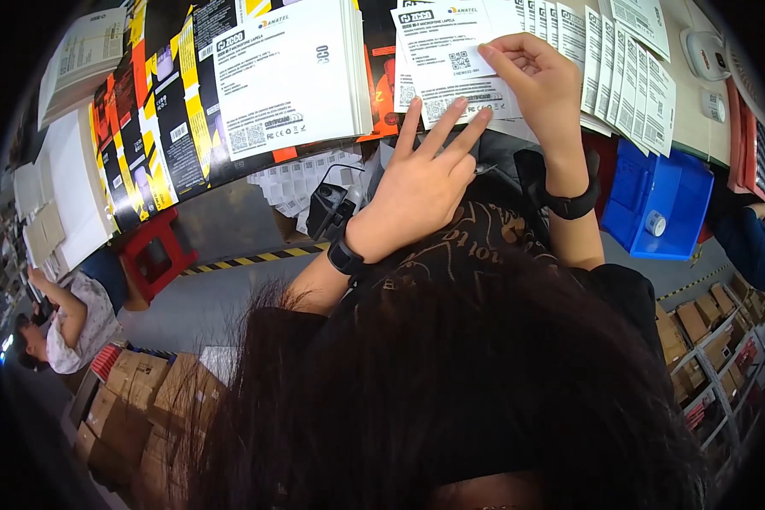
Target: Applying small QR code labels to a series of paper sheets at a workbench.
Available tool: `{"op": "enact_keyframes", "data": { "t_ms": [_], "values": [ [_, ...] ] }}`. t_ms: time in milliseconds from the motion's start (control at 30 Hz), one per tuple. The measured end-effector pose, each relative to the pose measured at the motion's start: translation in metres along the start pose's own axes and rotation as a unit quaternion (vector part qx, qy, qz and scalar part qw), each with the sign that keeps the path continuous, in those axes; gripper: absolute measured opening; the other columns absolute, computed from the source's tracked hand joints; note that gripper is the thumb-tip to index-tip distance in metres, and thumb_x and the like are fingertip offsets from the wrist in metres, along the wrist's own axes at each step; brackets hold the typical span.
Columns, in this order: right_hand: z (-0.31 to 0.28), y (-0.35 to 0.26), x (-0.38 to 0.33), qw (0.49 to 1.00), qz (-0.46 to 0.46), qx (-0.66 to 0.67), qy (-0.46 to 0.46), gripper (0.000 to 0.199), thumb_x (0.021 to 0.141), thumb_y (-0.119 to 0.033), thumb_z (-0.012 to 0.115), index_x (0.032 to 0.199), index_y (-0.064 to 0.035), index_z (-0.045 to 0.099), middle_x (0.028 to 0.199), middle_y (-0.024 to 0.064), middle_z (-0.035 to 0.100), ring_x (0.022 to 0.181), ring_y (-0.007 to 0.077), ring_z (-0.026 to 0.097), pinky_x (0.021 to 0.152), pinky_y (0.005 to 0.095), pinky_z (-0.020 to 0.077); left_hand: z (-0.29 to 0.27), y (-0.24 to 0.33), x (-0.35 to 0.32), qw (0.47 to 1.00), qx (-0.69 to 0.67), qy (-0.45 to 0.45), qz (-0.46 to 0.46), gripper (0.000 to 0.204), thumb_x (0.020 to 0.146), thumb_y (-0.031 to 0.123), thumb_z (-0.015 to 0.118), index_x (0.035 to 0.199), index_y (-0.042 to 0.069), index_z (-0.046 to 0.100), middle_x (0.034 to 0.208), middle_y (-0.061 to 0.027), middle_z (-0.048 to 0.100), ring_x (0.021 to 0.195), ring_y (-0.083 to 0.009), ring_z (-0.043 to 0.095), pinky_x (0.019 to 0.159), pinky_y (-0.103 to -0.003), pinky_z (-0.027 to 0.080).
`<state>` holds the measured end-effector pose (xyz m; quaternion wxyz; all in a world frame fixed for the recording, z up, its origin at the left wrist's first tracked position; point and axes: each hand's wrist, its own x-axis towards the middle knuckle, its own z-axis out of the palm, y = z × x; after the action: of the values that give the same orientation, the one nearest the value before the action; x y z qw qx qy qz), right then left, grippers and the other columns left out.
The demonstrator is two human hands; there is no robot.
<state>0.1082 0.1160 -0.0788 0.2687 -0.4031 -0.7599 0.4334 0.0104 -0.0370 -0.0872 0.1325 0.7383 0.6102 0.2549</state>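
Note:
White printed cards (425, 47) lie at the table's front edge, one overlapping another, with black text and square codes on them. My left hand (425, 187) reaches up to the lower card with its fingers spread and their tips resting on its bottom edge. Over the cards' right side is my right hand (544, 93), its thumb and fingers drawn together in a pinch beside a square code. What sits between those fingertips is too small to make out. To the left stands a thick stack of similar white cards (293, 76). More printed cards (629, 76) are fanned out in an overlapping row to the right.
Black, yellow and orange printed packaging (174, 136) covers the table's left part. A blue bin (654, 200) with a small white roll (655, 223) hangs low at the right. There is a red stool (153, 255) at lower left, near a seated person (72, 314). Cardboard boxes (136, 382) are piled behind.

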Motion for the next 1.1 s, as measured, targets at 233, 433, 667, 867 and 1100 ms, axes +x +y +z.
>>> {"op": "enact_keyframes", "data": {
  "t_ms": [233, 433, 667, 867, 1100],
  "values": [
    [0.012, -0.003, -0.005, 0.975, -0.082, -0.201, 0.037, 0.031, 0.074, -0.026, 0.075, 0.084, -0.0013, 0.058, 0.066, 0.0008, 0.058, 0.058, 0.0070, 0.053, 0.054, 0.0185, 0.0433, 0.001, -0.001, -0.001, 1.000, 0.008, 0.001, 0.002, 0.013, 0.076, 0.013, 0.058, 0.070, 0.004, 0.051, 0.134, -0.0105, 0.044, 0.129, -0.0305, 0.033, 0.105, -0.058, 0.016],
    [0.021, -0.001, -0.003, 0.946, -0.019, -0.312, 0.090, 0.033, 0.077, -0.028, 0.071, 0.090, -0.0075, 0.049, 0.070, 0.0029, 0.057, 0.057, 0.0174, 0.056, 0.054, 0.0288, 0.0452, -0.002, 0.000, -0.001, 1.000, 0.007, 0.004, 0.003, 0.017, 0.077, 0.014, 0.061, 0.072, 0.004, 0.048, 0.135, -0.0136, 0.043, 0.130, -0.0324, 0.031, 0.106, -0.056, 0.014],
    [0.018, 0.018, -0.003, 0.951, -0.099, -0.257, 0.142, 0.016, 0.086, -0.017, 0.059, 0.091, -0.0062, 0.048, 0.077, 0.0064, 0.057, 0.063, 0.0232, 0.058, 0.057, 0.0333, 0.0456, -0.060, -0.021, -0.036, 0.984, 0.002, 0.168, -0.053, 0.014, 0.082, 0.012, 0.055, 0.077, 0.002, 0.047, 0.135, -0.0221, 0.040, 0.129, -0.0450, 0.028, 0.104, -0.059, 0.015],
    [0.014, 0.015, -0.003, 0.970, -0.137, -0.152, 0.130, 0.012, 0.088, -0.010, 0.054, 0.096, -0.0042, 0.048, 0.083, 0.0061, 0.054, 0.069, 0.0160, 0.055, 0.061, 0.0281, 0.0436, -0.061, -0.037, -0.048, 0.958, 0.099, 0.157, -0.218, 0.016, 0.086, 0.013, 0.051, 0.077, 0.001, 0.046, 0.137, -0.0257, 0.035, 0.130, -0.0484, 0.023, 0.105, -0.059, 0.011],
    [0.004, 0.004, -0.006, 0.962, -0.095, 0.232, 0.109, 0.013, 0.089, -0.008, 0.054, 0.099, -0.0030, 0.047, 0.088, 0.0030, 0.053, 0.077, 0.0088, 0.051, 0.068, 0.0214, 0.0413, -0.024, 0.017, -0.004, 0.990, 0.057, 0.052, -0.121, 0.012, 0.086, 0.011, 0.052, 0.086, 0.000, 0.046, 0.142, -0.0227, 0.029, 0.133, -0.0445, 0.017, 0.106, -0.054, 0.016]
  ]
}}
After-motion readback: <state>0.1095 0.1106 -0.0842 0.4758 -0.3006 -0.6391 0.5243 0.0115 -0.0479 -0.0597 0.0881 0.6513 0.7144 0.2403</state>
